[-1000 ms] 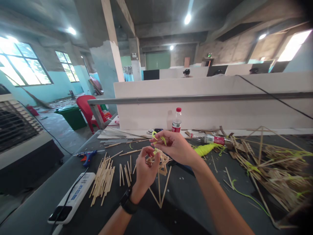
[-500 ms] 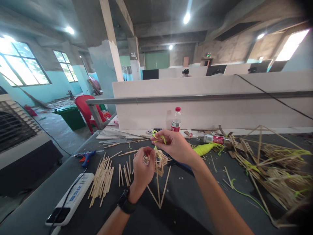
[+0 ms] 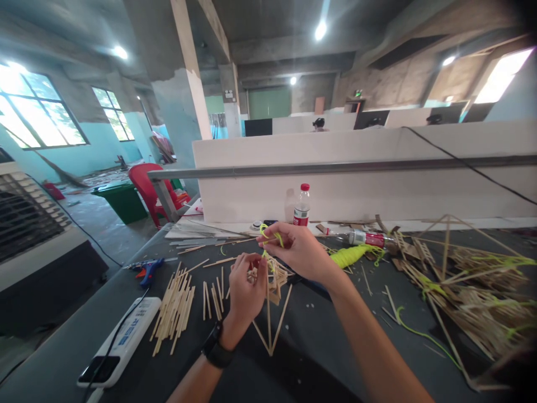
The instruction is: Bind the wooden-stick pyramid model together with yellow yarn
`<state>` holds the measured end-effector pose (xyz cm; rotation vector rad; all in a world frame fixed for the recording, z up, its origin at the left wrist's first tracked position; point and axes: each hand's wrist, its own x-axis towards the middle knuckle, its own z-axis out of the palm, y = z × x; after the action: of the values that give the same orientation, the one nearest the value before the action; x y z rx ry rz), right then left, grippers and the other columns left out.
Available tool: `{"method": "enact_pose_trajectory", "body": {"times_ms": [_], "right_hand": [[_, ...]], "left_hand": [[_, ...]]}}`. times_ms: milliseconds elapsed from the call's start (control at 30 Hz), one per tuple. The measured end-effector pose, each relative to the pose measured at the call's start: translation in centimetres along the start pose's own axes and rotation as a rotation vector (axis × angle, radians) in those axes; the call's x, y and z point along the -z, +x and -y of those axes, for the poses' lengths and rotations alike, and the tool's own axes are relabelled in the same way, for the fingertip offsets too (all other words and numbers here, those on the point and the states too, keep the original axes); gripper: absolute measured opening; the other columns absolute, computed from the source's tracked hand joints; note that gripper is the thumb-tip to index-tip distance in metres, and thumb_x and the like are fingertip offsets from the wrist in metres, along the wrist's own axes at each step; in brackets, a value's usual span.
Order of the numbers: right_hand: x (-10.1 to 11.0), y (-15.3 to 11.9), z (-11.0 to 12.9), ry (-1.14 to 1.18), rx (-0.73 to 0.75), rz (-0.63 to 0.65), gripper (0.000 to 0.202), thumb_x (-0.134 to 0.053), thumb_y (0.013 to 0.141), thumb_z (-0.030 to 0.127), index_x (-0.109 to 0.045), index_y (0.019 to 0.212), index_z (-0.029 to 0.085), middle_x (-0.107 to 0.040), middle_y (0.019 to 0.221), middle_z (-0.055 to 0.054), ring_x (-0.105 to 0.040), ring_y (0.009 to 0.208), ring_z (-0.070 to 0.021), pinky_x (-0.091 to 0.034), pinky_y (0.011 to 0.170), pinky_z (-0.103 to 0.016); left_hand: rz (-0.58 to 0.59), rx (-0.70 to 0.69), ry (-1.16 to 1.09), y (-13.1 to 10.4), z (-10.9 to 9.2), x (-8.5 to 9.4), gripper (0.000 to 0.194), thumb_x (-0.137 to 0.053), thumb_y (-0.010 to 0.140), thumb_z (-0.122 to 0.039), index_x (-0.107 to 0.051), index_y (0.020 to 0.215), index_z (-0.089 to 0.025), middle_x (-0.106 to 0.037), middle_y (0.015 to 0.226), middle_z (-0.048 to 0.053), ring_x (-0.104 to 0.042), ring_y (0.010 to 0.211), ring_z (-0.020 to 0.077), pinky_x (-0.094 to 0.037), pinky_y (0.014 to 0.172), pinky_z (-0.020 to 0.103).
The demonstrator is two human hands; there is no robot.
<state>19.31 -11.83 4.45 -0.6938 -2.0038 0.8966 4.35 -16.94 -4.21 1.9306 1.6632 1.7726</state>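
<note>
Right hand [image 3: 300, 251] pinches the yellow string [image 3: 263, 230] up high, left hand [image 3: 246, 288] grips it lower, at seven o'clock, apparently for tension; stick frame [image 3: 276, 282] sits at left hand's three o'clock.

Vs 1 s ago: L hand [image 3: 247, 288] has slid slightly L, thumb incl., so more of the upper part of the stick frame's [image 3: 269, 308] ctr stick shows next to it. In the last ½ s, frame's btm tip has swung a bit L & up a touch; its R leg slants a little more. Cam turned slightly too, so whole scene sits a hair further L in view.
</note>
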Motion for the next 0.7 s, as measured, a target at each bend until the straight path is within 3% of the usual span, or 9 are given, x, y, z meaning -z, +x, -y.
{"method": "enact_pose_trajectory", "body": {"times_ms": [200,367,700], "right_hand": [[0.2,0.1,-0.6,0.03,-0.001,0.026,0.013,-0.064,0.085,0.019,-0.062,0.097,0.023,-0.075,0.099,-0.003,-0.068,0.076,-0.0155,-0.051,0.068,-0.028],[-0.2,0.2,-1.1,0.089,0.006,0.033,0.02,-0.063,0.085,0.019,-0.059,0.104,0.023,-0.073,0.107,-0.005,-0.071,0.09,-0.019,-0.054,0.077,-0.03],[-0.2,0.1,-0.6,-0.158,-0.008,0.035,0.03,-0.06,0.085,0.019,-0.063,0.114,0.024,-0.071,0.089,-0.004,-0.064,0.072,-0.0186,-0.051,0.066,-0.032]], "left_hand": [[-0.037,-0.032,-0.05,0.3,0.6,-0.1,0.005,-0.056,0.091,-0.021,-0.06,0.088,-0.019,-0.061,0.097,0.006,-0.059,0.094,0.0205,-0.046,0.083,0.032],[-0.032,0.004,-0.051,0.1,1.0,-0.2,0.006,-0.056,0.091,-0.019,-0.062,0.093,-0.02,-0.068,0.092,0.004,-0.063,0.089,0.0202,-0.045,0.084,0.032],[-0.029,0.056,-0.055,0.0,1.2,-0.1,0.005,-0.058,0.091,-0.022,-0.062,0.09,-0.02,-0.068,0.085,0.002,-0.063,0.083,0.0198,-0.044,0.081,0.031]]}}
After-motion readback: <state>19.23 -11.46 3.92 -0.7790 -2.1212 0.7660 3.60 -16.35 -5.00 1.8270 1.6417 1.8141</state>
